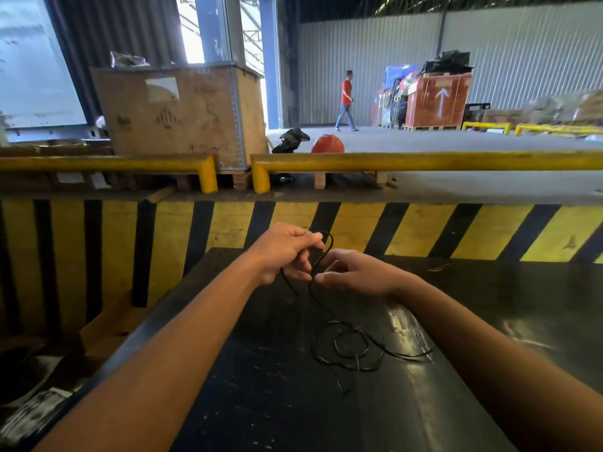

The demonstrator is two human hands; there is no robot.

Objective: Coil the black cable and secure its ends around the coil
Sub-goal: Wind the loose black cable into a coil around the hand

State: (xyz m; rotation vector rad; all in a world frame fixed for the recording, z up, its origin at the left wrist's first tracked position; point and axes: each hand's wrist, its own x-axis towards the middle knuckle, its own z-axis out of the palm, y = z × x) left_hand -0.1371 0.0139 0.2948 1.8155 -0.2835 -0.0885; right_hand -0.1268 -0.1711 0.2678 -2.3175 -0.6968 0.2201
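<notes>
A thin black cable (346, 349) lies in loose tangled loops on the dark table (261, 402), with one stretch rising to my hands. My left hand (284, 252) holds the cable above the table's far part, and a small loop arches over its fingertips. My right hand (355, 272) sits just right of it, fingertips pinched on the same strand below the loop. A free end trails near the table's middle.
A yellow and black striped barrier (408, 230) stands right behind the table. Beyond it run yellow guard rails (424, 161), a large wooden crate (176, 115) and stacked goods (434, 99). A person in a red shirt (346, 101) walks far off.
</notes>
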